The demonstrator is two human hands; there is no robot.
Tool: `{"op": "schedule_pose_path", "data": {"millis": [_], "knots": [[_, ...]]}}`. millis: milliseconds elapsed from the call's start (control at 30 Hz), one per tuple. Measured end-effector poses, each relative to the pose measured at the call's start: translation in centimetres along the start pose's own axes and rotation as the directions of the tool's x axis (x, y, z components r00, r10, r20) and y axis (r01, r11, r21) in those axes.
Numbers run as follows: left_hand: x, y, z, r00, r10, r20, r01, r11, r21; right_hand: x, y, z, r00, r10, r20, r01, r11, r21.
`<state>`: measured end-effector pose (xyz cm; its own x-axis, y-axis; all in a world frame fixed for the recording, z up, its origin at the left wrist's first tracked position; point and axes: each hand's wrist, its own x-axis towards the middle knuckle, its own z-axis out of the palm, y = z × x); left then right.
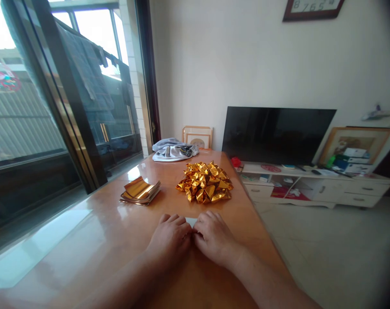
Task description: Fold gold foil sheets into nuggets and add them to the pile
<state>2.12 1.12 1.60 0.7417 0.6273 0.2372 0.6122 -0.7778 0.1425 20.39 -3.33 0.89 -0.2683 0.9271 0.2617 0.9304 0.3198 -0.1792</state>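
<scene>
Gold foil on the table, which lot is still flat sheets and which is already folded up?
The flat sheets are the small stack of gold foil toward the window side. The heap of folded gold pieces beyond the hands is crumpled and faceted.

Glossy wooden table (117,240); shiny crinkled gold foil pile (205,182).

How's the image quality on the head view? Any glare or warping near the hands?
Head view: strong daylight from the window, blown out white; a bright glare patch on the glossy table at left; wide-angle bending and dark corners at right; left hand, right hand and gold foil pile evenly lit, fairly sharp.
</scene>
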Motion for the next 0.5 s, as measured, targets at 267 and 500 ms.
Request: {"op": "schedule_pose_path", "data": {"millis": [267, 500], "knots": [[-0.3, -0.3, 0.0, 0.999, 0.005, -0.039, -0.004, 1.000, 0.027, -0.5, 1.7, -2.0, 0.998, 0.046, 0.050, -0.046, 0.999, 0.002], [-0.6, -0.5, -0.1, 0.998, -0.010, -0.066, 0.013, 0.999, 0.038, -0.5, 1.7, -2.5, 0.994, 0.105, 0.002, -0.105, 0.993, 0.045]]}}
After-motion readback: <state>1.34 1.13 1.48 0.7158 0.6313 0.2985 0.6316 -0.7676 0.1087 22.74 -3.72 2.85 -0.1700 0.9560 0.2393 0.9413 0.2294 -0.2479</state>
